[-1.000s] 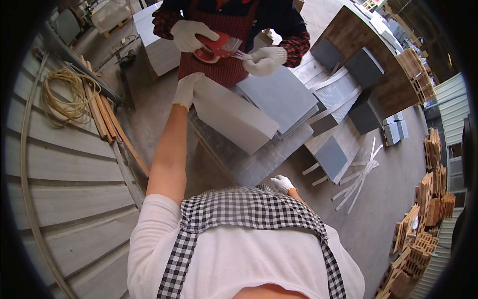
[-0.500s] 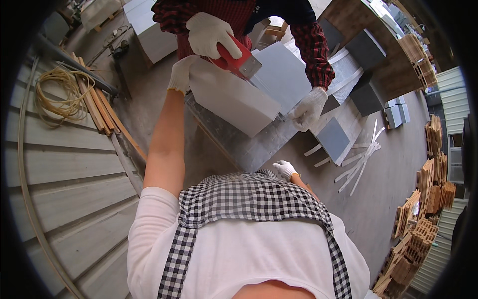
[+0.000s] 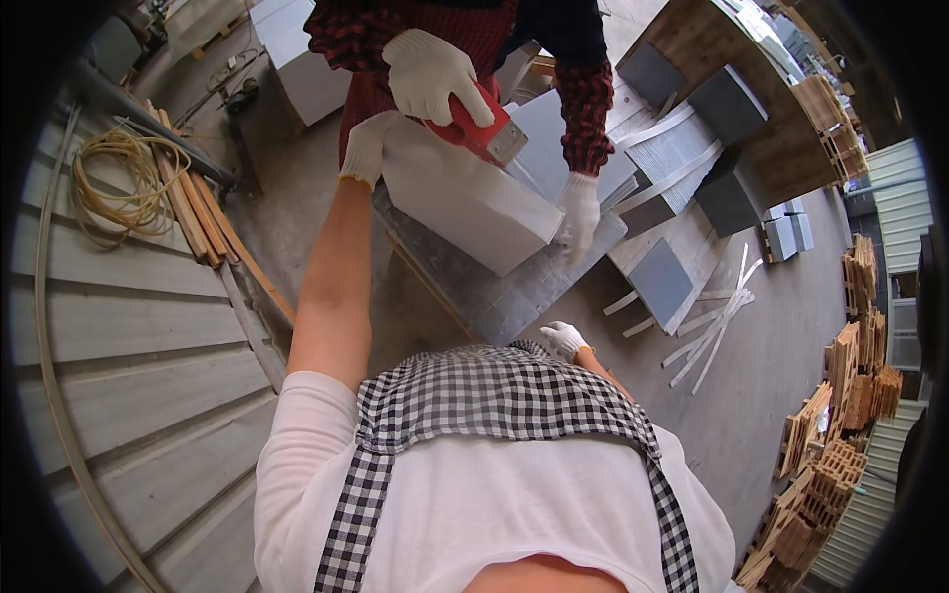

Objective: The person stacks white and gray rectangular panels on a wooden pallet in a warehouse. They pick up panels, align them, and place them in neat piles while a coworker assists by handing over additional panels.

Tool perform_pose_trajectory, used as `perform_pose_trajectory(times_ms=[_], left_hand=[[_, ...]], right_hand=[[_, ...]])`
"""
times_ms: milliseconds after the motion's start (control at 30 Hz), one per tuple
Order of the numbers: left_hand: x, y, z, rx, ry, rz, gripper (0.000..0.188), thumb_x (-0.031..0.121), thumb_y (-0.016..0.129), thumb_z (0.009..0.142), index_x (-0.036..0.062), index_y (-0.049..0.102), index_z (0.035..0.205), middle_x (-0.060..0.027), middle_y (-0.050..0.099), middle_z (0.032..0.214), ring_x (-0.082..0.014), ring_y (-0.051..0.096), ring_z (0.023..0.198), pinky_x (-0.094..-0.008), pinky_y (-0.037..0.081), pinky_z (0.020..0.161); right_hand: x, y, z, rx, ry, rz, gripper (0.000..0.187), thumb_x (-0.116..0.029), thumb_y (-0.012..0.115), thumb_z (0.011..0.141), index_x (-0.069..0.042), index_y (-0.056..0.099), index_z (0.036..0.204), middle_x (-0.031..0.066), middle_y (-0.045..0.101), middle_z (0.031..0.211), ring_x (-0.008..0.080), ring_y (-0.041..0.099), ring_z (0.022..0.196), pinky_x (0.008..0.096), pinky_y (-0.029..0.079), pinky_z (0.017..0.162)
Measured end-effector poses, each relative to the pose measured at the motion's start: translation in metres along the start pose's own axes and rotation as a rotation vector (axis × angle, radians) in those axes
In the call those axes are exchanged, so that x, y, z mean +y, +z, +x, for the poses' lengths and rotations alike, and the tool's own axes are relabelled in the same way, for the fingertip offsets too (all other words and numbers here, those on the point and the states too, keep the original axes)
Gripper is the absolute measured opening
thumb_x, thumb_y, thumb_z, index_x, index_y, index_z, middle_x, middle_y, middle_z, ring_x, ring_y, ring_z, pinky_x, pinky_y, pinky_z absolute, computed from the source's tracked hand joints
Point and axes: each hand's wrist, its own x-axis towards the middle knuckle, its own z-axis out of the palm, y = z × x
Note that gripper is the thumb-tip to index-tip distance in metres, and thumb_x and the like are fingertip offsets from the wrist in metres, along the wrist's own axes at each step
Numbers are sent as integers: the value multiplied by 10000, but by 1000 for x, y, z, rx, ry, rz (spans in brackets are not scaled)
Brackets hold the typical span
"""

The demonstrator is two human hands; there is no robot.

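My left hand (image 3: 364, 148), in a white knitted glove, is at the left end of a long light grey block (image 3: 465, 203), gripping its far corner; its fingertips are partly hidden. The block lies tilted across a dark grey worktable (image 3: 504, 301). My right hand (image 3: 564, 339), also gloved, hangs beside my checked apron, apart from the table, its fingers loosely apart and holding nothing. Across the table, a co-worker's gloved hand (image 3: 432, 79) holds a red hand tool with a metal plate (image 3: 479, 133) over the block. The co-worker's other hand (image 3: 577, 217) is at the block's right end.
Behind the block are flat grey panels (image 3: 554, 138). To the right lie a grey slab (image 3: 660, 285), white strips (image 3: 717, 321) and a strapped grey stack (image 3: 672, 163); wooden pallets (image 3: 820, 474) stand farther off. Coiled hose (image 3: 124, 188) and timber strips (image 3: 193, 208) lie left.
The co-worker's hand at the block's right end has moved left, off the panel edge. The red tool has shifted slightly right. My hands have hardly moved.
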Motion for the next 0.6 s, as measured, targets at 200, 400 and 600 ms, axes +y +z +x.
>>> perform_pose_trajectory(times_ms=[200,400,600], left_hand=[[11,5,-11,39,-56,4,311,217,684,899,-2,746,1111,-70,732,1043,-156,668,930,-284,517,839],[11,9,-13,-4,-66,-6,309,226,681,902,-4,748,1098,-71,731,1045,-154,665,937,-284,511,832],[-1,-9,-2,-38,55,12,309,249,670,903,15,752,1086,-43,719,1017,-147,645,920,-292,496,840]], right_hand=[[-6,0,-3,8,13,35,450,-366,658,938,-42,669,1251,60,700,967,146,624,746,314,512,612],[-47,-13,11,374,-272,412,289,-235,632,973,-40,691,1178,32,707,893,100,614,727,270,484,599],[-239,-65,-96,438,-617,1042,210,-210,582,1004,-55,652,1126,2,660,887,81,589,722,250,478,645]])
